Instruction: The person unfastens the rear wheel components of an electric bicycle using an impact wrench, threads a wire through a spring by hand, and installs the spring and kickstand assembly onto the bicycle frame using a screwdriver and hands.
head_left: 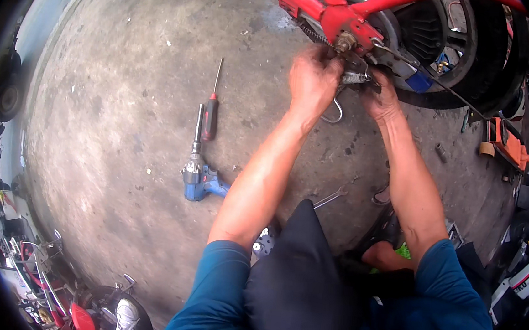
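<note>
- We judged the work at the rear hub (350, 44) mid-way: the wheel (469, 57) sat in the red frame (329, 4), and a nut showed on the axle end, whether tight or loose we could not tell.
- A spring (355, 79) lay stretched between our hands just below the hub; whether its ends were hooked on we could not tell.
- Our left hand (313, 81), at 12 o'clock from our knees, was curled shut, fingers bunched on the spring's left end beside the axle.
- Our right hand (380, 100), at 1 o'clock, was closed too, pinching the spring's right end under the brake arm (399, 63).
- A bent wire hook (335, 114) hung just below the left hand.
- Tools lay untouched on the floor (123, 121): a screwdriver (211, 113) and a blue driver (199, 175) at 10 o'clock, a wrench (331, 198) near our knee.
</note>
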Tool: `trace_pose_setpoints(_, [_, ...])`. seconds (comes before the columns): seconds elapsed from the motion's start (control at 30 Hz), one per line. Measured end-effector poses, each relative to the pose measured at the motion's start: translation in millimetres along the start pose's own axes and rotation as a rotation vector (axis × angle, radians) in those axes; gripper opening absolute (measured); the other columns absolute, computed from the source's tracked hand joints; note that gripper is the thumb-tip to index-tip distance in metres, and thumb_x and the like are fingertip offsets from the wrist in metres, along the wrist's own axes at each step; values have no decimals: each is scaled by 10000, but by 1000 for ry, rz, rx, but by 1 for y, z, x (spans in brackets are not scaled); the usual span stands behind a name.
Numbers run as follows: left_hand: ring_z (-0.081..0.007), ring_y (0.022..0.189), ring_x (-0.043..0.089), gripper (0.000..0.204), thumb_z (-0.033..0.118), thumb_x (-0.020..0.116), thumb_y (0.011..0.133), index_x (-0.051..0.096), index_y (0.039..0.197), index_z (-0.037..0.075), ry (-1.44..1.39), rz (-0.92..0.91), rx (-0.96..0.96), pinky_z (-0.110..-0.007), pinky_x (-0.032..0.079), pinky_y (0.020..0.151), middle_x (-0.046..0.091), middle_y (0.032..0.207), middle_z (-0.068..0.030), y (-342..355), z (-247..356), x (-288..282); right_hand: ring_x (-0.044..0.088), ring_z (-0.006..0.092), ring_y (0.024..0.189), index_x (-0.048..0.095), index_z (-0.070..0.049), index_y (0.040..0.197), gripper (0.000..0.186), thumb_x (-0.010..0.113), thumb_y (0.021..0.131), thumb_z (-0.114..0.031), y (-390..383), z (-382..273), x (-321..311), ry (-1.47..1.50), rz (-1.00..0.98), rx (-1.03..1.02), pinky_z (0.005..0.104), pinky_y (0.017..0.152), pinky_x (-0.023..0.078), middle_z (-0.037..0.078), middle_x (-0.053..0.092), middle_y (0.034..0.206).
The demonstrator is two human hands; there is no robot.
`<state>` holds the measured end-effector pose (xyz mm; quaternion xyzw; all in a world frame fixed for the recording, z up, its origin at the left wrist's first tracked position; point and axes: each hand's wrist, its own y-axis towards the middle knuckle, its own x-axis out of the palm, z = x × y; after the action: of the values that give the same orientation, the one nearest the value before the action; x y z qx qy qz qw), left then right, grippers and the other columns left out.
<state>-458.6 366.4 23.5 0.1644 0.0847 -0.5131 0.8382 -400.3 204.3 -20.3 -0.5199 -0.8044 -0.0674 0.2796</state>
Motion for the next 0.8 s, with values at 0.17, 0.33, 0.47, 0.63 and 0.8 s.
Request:
trace_pose_setpoints(0.17, [-246, 696, 621, 260, 228, 590, 804, 655, 878, -13, -206, -155, -248, -368, 461, 656, 637, 715, -153, 6, 3, -2, 568, 171, 1038, 546, -62, 1228, 523, 645, 788, -329, 1, -4, -9, -32, -40, 56, 327, 856, 436, 38, 612, 1151])
trace_pose_setpoints(0.33, [-199, 673, 589, 308, 250, 578, 817, 651, 881, -42, 11, 38, 40, -354, 455, 643, 634, 708, -126, 0, -5, 5, 568, 166, 1017, 552, -56, 1224, 534, 640, 788, -351, -1, -5, 10, -32, -20, -16, 311, 815, 433, 32, 614, 1147])
trace_pose_setpoints(0.47, [-327, 693, 619, 240, 234, 583, 797, 658, 853, 13, -229, -161, -285, -389, 464, 647, 645, 760, -179, 8, 2, -3, 565, 173, 1044, 539, -47, 1237, 549, 647, 784, -338, -4, -13, 15, -35, -49, -6, 326, 865, 431, 40, 601, 1171])
trace_pose_setpoints(0.63, [-379, 742, 604, 202, 193, 586, 770, 647, 796, 2, 146, -2, 80, -424, 470, 668, 647, 813, -188, 1, 0, 10, 552, 205, 1067, 523, -52, 1225, 440, 592, 823, -215, -5, -13, 17, 23, -56, 4, 386, 874, 444, 67, 594, 1180])
trace_pose_setpoints(0.8, [-363, 788, 575, 147, 130, 608, 744, 667, 849, 46, 145, 143, 282, -443, 460, 698, 620, 783, -159, -4, -10, 12, 515, 199, 1148, 490, -29, 1281, 584, 627, 805, -339, -6, -11, 9, -43, -118, 3, 366, 980, 395, 67, 565, 1231])
